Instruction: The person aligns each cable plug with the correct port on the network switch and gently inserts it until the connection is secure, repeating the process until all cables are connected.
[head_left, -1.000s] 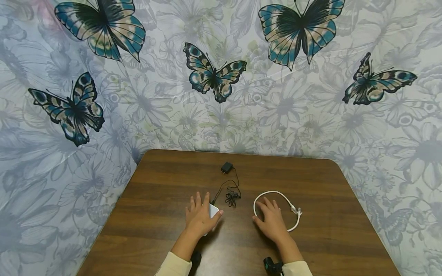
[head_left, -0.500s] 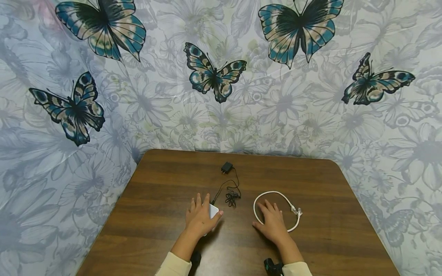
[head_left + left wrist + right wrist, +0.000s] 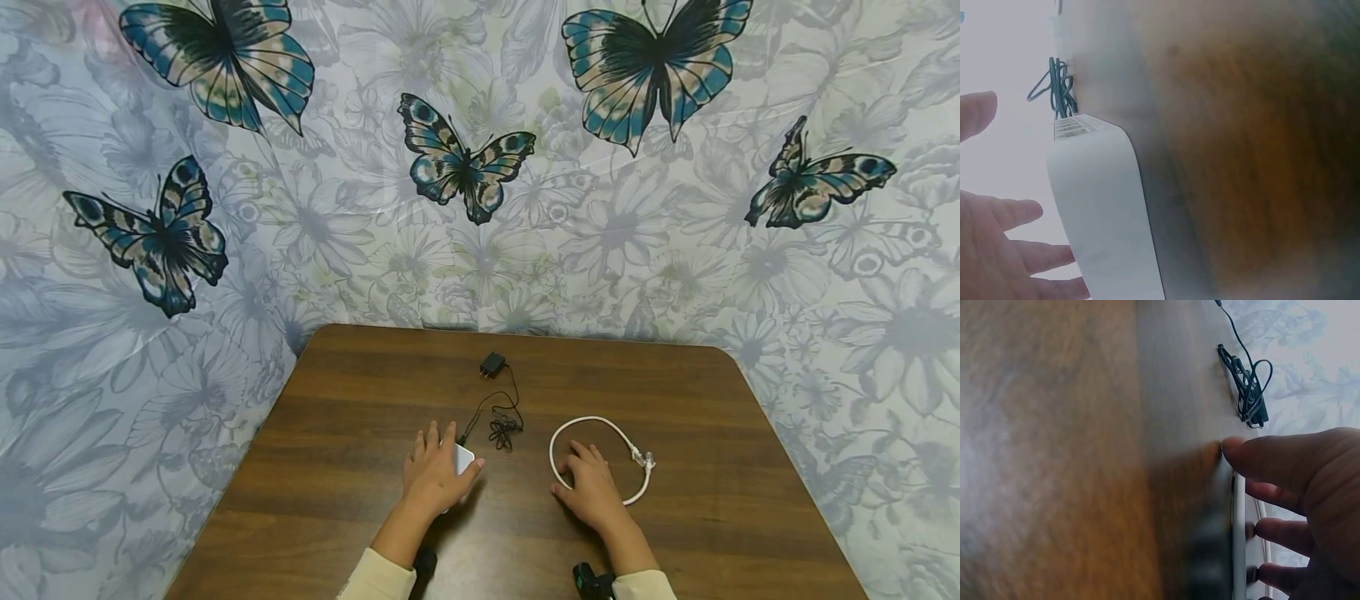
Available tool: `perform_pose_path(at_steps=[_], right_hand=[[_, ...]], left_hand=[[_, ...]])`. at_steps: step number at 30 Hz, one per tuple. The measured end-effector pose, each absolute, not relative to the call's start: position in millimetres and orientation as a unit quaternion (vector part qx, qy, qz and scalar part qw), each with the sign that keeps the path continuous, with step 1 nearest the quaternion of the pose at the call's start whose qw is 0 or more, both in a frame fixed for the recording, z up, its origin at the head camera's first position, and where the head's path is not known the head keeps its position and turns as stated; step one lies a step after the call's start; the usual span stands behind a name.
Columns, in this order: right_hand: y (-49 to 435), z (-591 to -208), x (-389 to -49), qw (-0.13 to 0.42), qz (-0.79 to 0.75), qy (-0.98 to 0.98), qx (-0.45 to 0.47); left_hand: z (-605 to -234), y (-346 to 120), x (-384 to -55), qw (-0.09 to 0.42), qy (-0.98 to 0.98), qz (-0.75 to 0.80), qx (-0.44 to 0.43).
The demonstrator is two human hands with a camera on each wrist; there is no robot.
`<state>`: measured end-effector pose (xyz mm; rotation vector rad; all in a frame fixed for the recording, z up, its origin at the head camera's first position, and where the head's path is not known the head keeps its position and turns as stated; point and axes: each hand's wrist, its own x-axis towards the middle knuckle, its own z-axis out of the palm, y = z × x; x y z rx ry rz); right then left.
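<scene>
My left hand (image 3: 432,481) lies over a small white box (image 3: 464,457), its fingers straight and spread, covering most of the box in the head view. Close up in the left wrist view, the box (image 3: 1100,206) shows a rounded smooth side and a row of ports at its far end. A white network cable (image 3: 596,418) with clear plugs (image 3: 643,458) lies looped on the table. My right hand (image 3: 592,492) is over the loop's left and near part, fingers loosely bent. In the right wrist view, its thumb tip (image 3: 1233,450) is right at the cable (image 3: 1239,544), the other fingers apart from the thumb.
Beyond the box, a thin black cord (image 3: 506,427) lies partly bundled, running from the box's far end to a black plug-in power adapter (image 3: 492,364). The wooden table (image 3: 337,400) has its far edge near a butterfly-patterned cloth (image 3: 600,242).
My right hand has drawn its fingers in slightly and shifted a little toward me at the cable, which moved very slightly left. My left hand and the box have stayed put.
</scene>
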<state>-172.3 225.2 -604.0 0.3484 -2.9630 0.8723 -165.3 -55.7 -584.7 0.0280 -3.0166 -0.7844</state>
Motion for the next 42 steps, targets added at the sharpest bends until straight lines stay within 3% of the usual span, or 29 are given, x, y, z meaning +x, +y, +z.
perform_pose_path(at_steps=[26,42], right_hand=[[220.4,-606.0,-171.5,0.070,0.276,-0.951,0.119],[216.8,-602.1,-169.0,0.094,0.324,-0.939,0.064]], left_hand=[[-572.0,-46.8,-160.2,0.030,-0.966,-0.256,-0.009],[-571.7,-41.7,-157.4,0.045,-0.964,-0.262,-0.020]])
